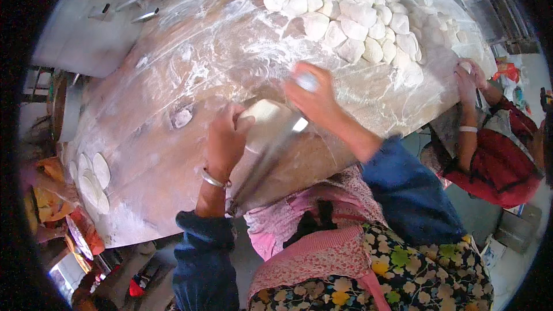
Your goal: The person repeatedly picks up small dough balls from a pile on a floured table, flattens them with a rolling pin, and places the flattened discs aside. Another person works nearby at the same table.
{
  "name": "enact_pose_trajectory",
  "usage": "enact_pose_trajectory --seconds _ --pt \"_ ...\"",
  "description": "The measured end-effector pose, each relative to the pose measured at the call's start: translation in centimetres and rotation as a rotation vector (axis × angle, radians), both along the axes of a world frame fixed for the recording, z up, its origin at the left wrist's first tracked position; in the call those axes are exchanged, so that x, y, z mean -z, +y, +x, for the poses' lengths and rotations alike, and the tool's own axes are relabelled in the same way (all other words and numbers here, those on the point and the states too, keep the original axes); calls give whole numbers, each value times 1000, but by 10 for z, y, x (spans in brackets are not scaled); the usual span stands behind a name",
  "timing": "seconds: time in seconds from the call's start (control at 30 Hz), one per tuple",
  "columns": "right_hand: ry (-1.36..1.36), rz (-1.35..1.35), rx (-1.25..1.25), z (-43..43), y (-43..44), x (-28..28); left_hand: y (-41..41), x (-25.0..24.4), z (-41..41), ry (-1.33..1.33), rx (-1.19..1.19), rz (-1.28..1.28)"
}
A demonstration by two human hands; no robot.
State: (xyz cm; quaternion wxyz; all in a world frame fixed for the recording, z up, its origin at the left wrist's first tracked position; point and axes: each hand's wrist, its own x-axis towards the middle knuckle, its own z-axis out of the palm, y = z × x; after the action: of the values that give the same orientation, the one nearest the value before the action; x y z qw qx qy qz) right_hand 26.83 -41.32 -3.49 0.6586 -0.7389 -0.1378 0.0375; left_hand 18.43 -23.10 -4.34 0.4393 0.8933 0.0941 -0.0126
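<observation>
My left hand (227, 138), with a metal bangle at its wrist, grips the left edge of a pale, flat piece of dough (262, 113). Blur hides the lower outline of this piece. To its upper right, my right hand (319, 95) is curled around a whitish rounded thing (307, 81), too blurred to name. A small bright white patch (300, 124) shows below the right hand, and I cannot tell what it is. Both hands are over the floured wooden table (173, 172). A small floury lump (181, 116) lies left of my left hand.
Many overlapping dough rounds (345, 13) cover the table's far right. Several thin discs (93, 179) lie at the left edge. On the right, a person in red (501, 160) works with both hands (468, 77) at the table edge. A metal sheet (95, 30) stands far left.
</observation>
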Motion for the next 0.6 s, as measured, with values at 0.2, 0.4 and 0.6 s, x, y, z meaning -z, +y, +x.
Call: enact_pose_trajectory --seconds 0.2,0.4,0.6 --pt "-45 -65 45 -14 -28 3 -24 -13 -21 273 -41 -480" --pt "-339 -75 -66 47 75 -4 -4 -15 3 -98 122 127" --pt "-60 -84 -23 -17 -25 1 6 9 -20 10 -59 -54"
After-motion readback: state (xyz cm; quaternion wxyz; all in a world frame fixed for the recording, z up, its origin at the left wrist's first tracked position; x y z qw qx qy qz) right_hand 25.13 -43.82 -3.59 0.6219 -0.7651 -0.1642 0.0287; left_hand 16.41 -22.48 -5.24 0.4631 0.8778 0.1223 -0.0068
